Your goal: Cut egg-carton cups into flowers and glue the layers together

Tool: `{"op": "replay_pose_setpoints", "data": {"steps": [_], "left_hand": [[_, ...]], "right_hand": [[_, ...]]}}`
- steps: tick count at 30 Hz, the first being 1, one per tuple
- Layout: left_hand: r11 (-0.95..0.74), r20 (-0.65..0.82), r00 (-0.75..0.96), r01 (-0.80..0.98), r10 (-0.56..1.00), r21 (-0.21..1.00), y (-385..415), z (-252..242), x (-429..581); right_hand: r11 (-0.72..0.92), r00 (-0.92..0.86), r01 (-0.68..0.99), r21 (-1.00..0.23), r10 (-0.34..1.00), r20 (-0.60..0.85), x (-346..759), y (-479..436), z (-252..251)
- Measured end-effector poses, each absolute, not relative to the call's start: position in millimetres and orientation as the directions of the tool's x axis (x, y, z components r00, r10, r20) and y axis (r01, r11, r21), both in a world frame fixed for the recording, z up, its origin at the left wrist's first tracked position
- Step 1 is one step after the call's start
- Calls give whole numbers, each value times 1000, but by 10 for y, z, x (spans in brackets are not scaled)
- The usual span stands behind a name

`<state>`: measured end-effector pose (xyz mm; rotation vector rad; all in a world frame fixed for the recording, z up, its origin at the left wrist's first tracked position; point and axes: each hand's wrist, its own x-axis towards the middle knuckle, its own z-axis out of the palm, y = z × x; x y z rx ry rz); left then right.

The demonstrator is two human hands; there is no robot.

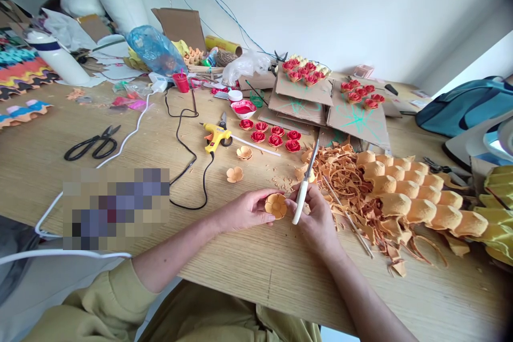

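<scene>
Pale wall [360, 16] behind a wooden tabletop [232, 262]; blue bag [465, 112], right, cut off; pixelated patch [116, 209], left, contents hidden; yellow glue gun [214, 138], its marks too small to read. Right fingers [319, 204] grip a white-handled knife [305, 188]; left fingers [262, 217] pinch an orange flower [276, 206] just beside it, above the tabletop.

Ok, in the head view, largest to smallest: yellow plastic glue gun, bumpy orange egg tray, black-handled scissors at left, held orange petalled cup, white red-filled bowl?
1. Egg tray
2. Scissors
3. Glue gun
Last, unranked: petalled cup and red-filled bowl look alike, the cup nearer the camera.
</scene>
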<state>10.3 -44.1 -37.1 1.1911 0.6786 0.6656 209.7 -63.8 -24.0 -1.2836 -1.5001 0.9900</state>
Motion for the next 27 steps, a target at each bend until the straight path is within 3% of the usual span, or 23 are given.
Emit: {"op": "replay_pose_setpoints", "data": {"steps": [17, 27], "left_hand": [[255, -124, 631, -120, 766, 959, -448, -359, 108], [136, -68, 599, -69, 798, 988, -470, -371, 115]], "right_hand": [[138, -36, 242, -960, 990, 133, 2113, -634, -253], [173, -52, 294, -940, 985, 164, 2109, -634, -270]]}}
